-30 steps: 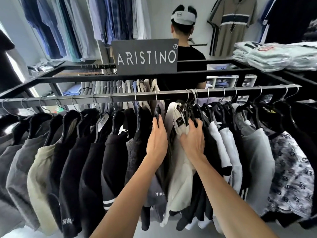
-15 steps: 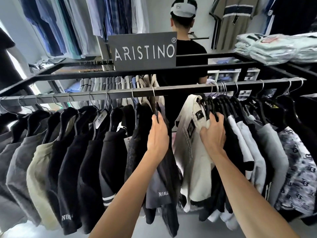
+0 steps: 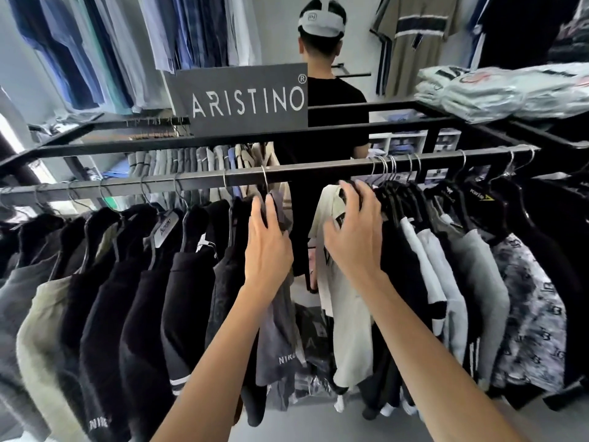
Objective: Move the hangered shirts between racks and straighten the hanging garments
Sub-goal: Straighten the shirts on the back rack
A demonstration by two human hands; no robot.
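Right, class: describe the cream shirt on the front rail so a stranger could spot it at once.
Find the grey ARISTINO sign, then drop to the front rail below it. Right of the gap in the clothes hangs the cream shirt, under the right hand. It is the only cream one, first in a row of black hangers.

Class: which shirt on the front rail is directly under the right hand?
The cream shirt, the only pale one at the gap's edge, under the right hand; its neighbours are black.

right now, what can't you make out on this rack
- Head view: the left hand's fingertips, buried in the dark shirts.
- The cream shirt's chest print, covered by the right hand.
- The tag text, too small and blurred.
- The rail's left end, cut off by the frame edge.
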